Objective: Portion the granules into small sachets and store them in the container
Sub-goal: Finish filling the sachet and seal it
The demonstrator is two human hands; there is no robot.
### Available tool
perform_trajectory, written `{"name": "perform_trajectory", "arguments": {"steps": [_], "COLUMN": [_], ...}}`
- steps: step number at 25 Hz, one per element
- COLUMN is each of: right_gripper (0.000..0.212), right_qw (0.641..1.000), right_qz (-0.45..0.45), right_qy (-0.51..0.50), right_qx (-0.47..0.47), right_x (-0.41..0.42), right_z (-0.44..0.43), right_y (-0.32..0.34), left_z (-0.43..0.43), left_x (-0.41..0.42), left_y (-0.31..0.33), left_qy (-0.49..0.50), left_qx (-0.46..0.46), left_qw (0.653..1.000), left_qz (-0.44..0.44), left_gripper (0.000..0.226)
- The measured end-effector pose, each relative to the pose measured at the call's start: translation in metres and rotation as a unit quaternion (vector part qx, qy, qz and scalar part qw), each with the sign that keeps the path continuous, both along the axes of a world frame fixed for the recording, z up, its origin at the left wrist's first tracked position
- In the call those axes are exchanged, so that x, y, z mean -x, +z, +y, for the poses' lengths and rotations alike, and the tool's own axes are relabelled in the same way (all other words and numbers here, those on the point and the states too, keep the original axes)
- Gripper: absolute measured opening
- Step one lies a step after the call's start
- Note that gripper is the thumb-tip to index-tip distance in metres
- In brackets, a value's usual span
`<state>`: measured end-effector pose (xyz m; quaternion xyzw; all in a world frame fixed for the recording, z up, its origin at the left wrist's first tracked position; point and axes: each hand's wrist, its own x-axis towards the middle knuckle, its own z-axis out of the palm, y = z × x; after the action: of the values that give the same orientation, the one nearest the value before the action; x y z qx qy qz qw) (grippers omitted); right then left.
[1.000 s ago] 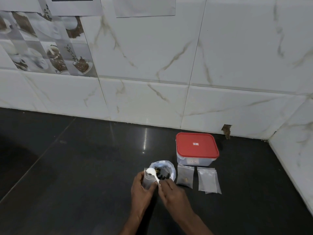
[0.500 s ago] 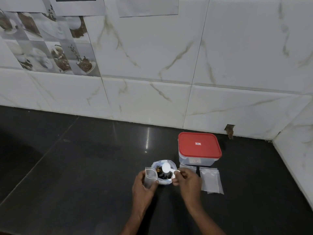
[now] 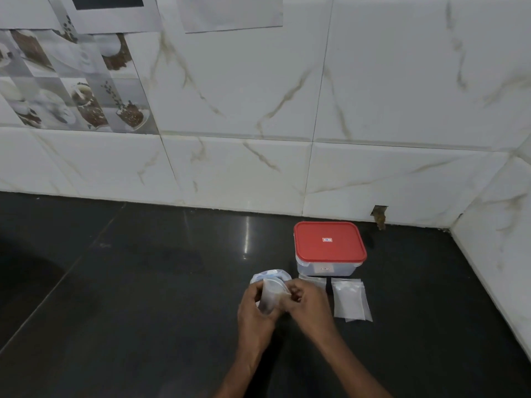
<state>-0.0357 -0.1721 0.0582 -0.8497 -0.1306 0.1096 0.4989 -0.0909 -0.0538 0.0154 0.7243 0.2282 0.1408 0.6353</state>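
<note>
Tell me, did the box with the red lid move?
No. The container sits in the same spot, just left of the hole in the wall.

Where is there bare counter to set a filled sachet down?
Bare: the wide counter left of the left hand, and the strip between container and side wall. Crowded: in front of the container, where granule bag, held sachet, right hand and spare sachets sit close.

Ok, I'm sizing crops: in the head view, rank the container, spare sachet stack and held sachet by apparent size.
1. container, largest
2. sachet stack
3. held sachet, smallest as seen; it is partly covered, so this last rank is unsure
</note>
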Motion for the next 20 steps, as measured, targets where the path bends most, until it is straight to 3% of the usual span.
{"name": "perform_trajectory", "arguments": {"steps": [3,10,16,20], "right_gripper": [0.014,0.010,0.006,0.013], "right_qw": [0.996,0.960,0.957,0.973], "right_qz": [0.028,0.125,0.080,0.084], "right_qy": [-0.053,-0.057,-0.156,-0.140], "right_qx": [-0.066,-0.244,-0.230,-0.163], "right_x": [-0.017,-0.027,-0.022,-0.013], "right_z": [-0.019,-0.040,-0.040,-0.040], "right_y": [-0.003,0.007,-0.007,-0.012], "left_z": [0.004,0.007,-0.005,-0.005], "left_x": [-0.003,-0.012,-0.011,-0.013], "left_y": [0.002,0.015,0.020,0.014], "left_qy": [-0.027,-0.155,-0.151,-0.076], "left_qx": [0.017,0.170,0.227,0.263], "left_qw": [0.999,0.973,0.961,0.961], "left_qz": [0.001,0.019,0.048,0.042], "left_gripper": [0.039,0.021,0.019,0.017]}}
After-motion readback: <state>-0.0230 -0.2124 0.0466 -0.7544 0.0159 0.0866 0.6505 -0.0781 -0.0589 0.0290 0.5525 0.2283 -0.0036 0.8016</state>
